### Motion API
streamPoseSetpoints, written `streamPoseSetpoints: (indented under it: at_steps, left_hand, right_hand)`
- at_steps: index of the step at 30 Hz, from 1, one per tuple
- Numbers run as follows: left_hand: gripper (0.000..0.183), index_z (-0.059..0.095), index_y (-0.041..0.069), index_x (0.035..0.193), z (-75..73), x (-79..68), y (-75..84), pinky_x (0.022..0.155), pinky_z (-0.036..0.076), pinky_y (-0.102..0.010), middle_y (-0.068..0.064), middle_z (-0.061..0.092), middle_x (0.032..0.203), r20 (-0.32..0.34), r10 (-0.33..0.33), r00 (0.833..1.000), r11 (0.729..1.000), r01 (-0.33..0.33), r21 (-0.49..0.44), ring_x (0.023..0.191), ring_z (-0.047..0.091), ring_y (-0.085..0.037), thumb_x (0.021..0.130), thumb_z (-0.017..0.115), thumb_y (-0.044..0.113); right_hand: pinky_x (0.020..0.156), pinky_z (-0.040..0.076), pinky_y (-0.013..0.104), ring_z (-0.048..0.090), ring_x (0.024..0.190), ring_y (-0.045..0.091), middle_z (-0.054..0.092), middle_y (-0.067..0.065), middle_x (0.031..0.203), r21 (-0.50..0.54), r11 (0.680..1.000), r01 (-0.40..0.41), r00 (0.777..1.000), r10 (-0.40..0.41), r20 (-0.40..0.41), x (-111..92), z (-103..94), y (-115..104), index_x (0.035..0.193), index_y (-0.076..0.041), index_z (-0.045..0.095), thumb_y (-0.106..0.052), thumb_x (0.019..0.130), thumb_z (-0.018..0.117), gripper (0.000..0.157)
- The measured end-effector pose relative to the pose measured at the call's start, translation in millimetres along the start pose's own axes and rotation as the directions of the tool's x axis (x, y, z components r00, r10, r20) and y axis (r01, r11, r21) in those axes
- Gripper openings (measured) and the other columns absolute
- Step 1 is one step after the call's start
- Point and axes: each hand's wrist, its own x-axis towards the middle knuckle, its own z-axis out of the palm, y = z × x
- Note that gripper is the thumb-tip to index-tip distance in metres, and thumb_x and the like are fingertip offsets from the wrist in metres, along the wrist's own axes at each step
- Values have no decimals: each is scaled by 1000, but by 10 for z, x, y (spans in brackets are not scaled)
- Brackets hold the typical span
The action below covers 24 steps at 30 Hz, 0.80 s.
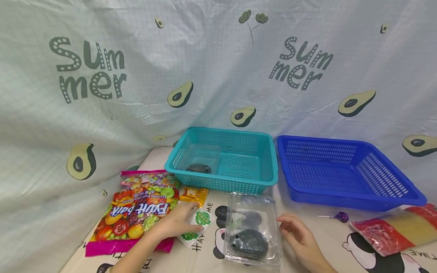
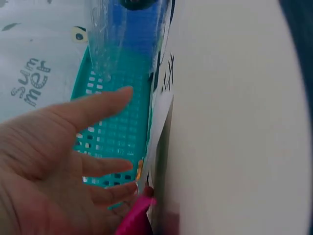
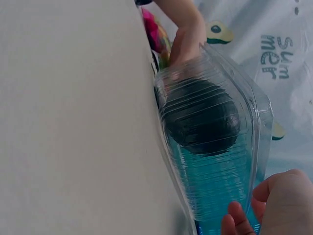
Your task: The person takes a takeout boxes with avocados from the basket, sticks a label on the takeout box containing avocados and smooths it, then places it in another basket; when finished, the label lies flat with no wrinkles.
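A clear plastic clamshell box [image 1: 254,212] lies on the table with a dark rounded thing [image 1: 250,243] inside, shaped like a small animal. At the box's right edge is my right hand [image 1: 300,239], its fingers loosely bent and fingertips right by the wall. In the right wrist view the dark lump [image 3: 200,117] shows through the box's ridged side [image 3: 215,181]. My left hand [image 1: 179,222] is spread, thumb apart, over a white packet with green print [image 1: 203,218]. Its fingertips are close to an orange wrapped snack [image 1: 194,195]. The left wrist view shows that palm [image 2: 54,161] holding nothing.
A teal basket [image 1: 222,184] at the back holds another clear box [image 1: 203,153] with a dark thing in it. Right of it stands a blue basket [image 1: 338,201]. A fruit candy bag [image 1: 136,208] lies left; a lollipop [image 1: 341,217] and a red-and-yellow packet [image 1: 399,229] lie right.
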Motion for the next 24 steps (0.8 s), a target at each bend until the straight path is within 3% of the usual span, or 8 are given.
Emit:
streamPoseSetpoints:
  at_steps: [5, 10, 13, 17, 20, 24]
  left_hand:
    - [77, 47, 4, 122, 85, -3, 47, 85, 42, -49, -16, 48, 114, -64, -69, 996, 997, 71, 29, 104, 45, -30, 61, 78, 39]
    - [70, 48, 4, 121, 84, 4, 54, 67, 46, -34, -8, 54, 97, -85, -67, 994, 997, 63, -49, 81, 48, -18, 62, 80, 25]
    - [64, 48, 5, 122, 46, 15, 69, 62, 45, -30, -4, 57, 89, -79, -40, 996, 989, 29, -143, 75, 49, -16, 68, 77, 20]
    - [39, 56, 12, 115, -37, -8, 136, 75, 48, -41, -4, 62, 95, -138, 6, 990, 975, -36, -220, 91, 57, -25, 78, 67, 19]
    - [20, 62, 17, 102, -94, -63, 228, 85, 45, -46, 2, 64, 96, -191, 43, 981, 966, -89, -242, 102, 57, -23, 83, 62, 20]
    - [11, 63, 21, 95, -151, -156, 400, 82, 47, -38, 10, 64, 89, -214, 115, 970, 956, -166, -240, 94, 58, -12, 85, 59, 24]
  right_hand:
    - [76, 44, 16, 51, 88, 11, 49, 12, 104, -2, 1000, -23, 1000, 23, 5, 6, -5, -18, 109, 13, 49, 25, 77, 43, 35]
    - [75, 44, 17, 51, 88, 12, 48, 13, 104, -9, 999, -45, 999, 46, 10, 6, -4, -30, 110, 11, 49, 23, 79, 44, 34]
    - [76, 44, 16, 51, 87, 11, 49, 13, 103, -37, 998, -51, 999, 51, 1, 13, -7, -32, 110, 10, 49, 23, 78, 45, 35]
    - [74, 42, 16, 49, 86, 12, 51, 10, 102, -142, 990, 8, 1000, -12, -28, 86, -24, -55, 108, 9, 52, 25, 73, 48, 39]
    - [71, 40, 19, 48, 86, 14, 53, 10, 100, -236, 968, 87, 995, -97, -33, 185, -35, -118, 105, 6, 55, 26, 68, 52, 42]
    - [70, 39, 20, 50, 83, 11, 58, 4, 95, -335, 927, 169, 985, -174, 15, 353, 2, -271, 103, -2, 60, 19, 67, 59, 42]
